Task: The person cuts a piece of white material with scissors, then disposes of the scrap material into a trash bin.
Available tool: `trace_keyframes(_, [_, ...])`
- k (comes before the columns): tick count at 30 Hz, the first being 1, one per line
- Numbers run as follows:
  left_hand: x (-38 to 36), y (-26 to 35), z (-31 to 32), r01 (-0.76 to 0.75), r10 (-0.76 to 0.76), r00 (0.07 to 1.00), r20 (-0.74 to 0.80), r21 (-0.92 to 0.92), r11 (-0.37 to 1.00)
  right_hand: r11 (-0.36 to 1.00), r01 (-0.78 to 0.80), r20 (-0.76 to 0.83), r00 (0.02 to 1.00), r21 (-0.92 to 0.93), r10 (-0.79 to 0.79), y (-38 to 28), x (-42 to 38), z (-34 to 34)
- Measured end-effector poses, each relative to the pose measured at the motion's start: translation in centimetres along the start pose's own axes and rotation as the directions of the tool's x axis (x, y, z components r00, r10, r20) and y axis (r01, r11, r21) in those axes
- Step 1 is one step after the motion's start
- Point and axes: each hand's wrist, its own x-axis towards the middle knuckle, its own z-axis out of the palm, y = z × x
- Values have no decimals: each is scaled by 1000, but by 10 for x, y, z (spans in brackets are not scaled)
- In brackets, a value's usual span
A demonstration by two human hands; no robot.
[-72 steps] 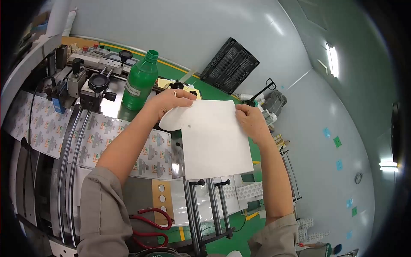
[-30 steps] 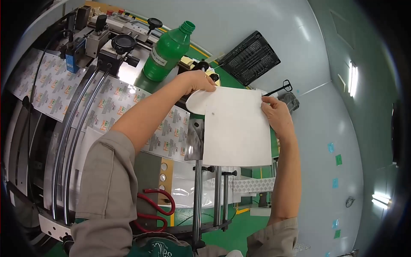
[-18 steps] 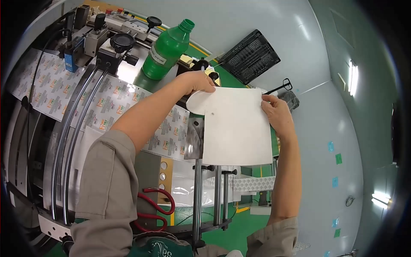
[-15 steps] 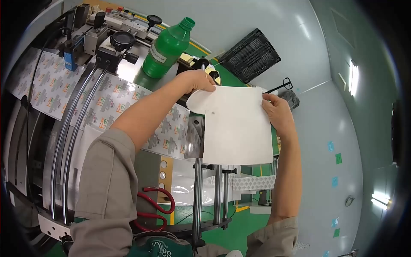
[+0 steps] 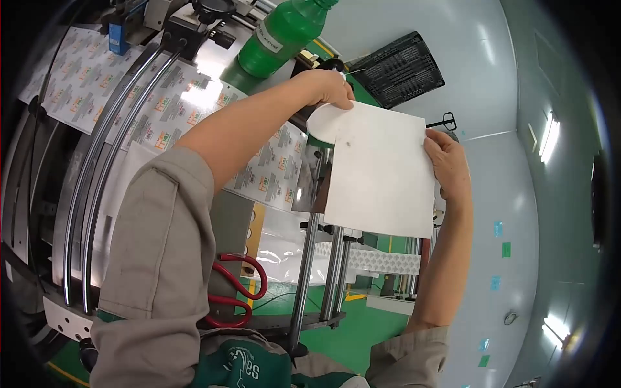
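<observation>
Since the last frame our view has tipped down and left; the sheet and both hands now sit higher and further right. We hold the white sheet (image 5: 380,173) up over the machine's printed label web (image 5: 162,113). The green bottle (image 5: 284,37) stands behind. Red scissors (image 5: 234,291) lie below. Left hand (image 5: 330,87) pinches the sheet's curled top-left corner; right hand (image 5: 448,163) grips its right edge.

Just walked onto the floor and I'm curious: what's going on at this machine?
A person holds a white sheet up with both hands: the left hand pinches its curled top corner, the right hand grips the opposite edge. Below runs a printed label web over rollers; a green bottle stands on the machine, and red scissors hang lower down.
</observation>
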Motion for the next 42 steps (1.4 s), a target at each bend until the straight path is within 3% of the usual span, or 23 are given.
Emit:
trace_keyframes(2, [0,-1,0,-5,5,1000,-1,-4,1000,995,60,10,998,-74,-59,2,1,-2])
trace_keyframes(3, [-5,4,-1,-51,58,998,-37,169,984,982,118,27,993,-149,-116,5,3,-4])
trace_keyframes(4, [-1,0,-2,-67,74,997,-35,178,982,981,118,9,993,-152,-118,11,5,-4])
trace_keyframes(6, [8,-8,0,-71,76,997,-23,162,984,910,258,27,964,-326,-264,27,12,-5])
trace_keyframes(8, [5,-8,2,-6,6,1000,-22,3,1000,960,141,-67,985,-242,-161,19,10,-1])
trace_keyframes(10, [4,-7,3,-54,55,998,-17,32,998,981,26,-63,997,-191,-39,9,6,0])
trace_keyframes(16, [1,-11,4,-17,14,1000,-19,-200,980,971,90,-68,992,-222,-108,9,9,0])
trace_keyframes(18, [3,-13,5,-20,14,999,-51,-120,993,969,88,-98,989,-230,-113,7,5,0])
trace_keyframes(26, [0,-11,4,23,-19,1000,22,-210,977,962,43,-56,997,-270,-60,2,5,-3])
trace_keyframes(28, [-6,-7,6,25,-16,999,30,-305,952,950,68,-52,995,-304,-88,1,4,-2])
trace_keyframes(32, [-8,-6,7,41,-38,999,15,-317,947,942,-8,-41,999,-335,-5,-8,-1,-6])
trace_keyframes(42, [-11,-3,10,65,-71,997,-8,-317,946,922,26,-21,999,-386,-37,0,2,-5])
